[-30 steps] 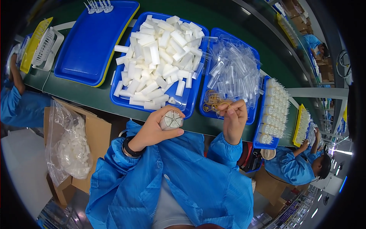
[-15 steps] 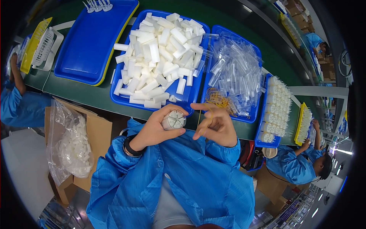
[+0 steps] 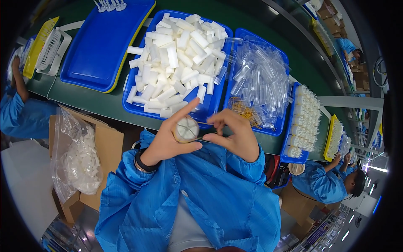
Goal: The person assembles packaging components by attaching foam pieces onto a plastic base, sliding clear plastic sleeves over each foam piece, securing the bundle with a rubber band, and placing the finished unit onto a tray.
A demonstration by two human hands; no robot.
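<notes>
In front of my chest, my left hand (image 3: 161,145) is closed round a short round bundle of white wedge-shaped pieces (image 3: 186,129), its end face turned up. The index finger points away toward the foam tray while the thumb lies along the near side. A thin yellowish rubber band (image 3: 204,137) runs from the bundle's right side to my right hand (image 3: 238,135), pulled taut between curled fingers and thumb. Motion blurs those fingertips a little. More yellow rubber bands (image 3: 244,112) lie at the near end of the tray of clear plastic tubes (image 3: 262,75).
A blue tray (image 3: 130,105) heaped with white foam blocks stands ahead. Further left is another blue tray (image 3: 94,54) with several white pronged parts. Right, a blue tray (image 3: 292,159) carries white pronged pieces. A carton (image 3: 110,147) with bagged white parts is at lower left. Co-workers sit both sides.
My right hand's fingers have curled in and drawn the rubber band against the bundle's right side. My left index finger has straightened away from the bundle.
</notes>
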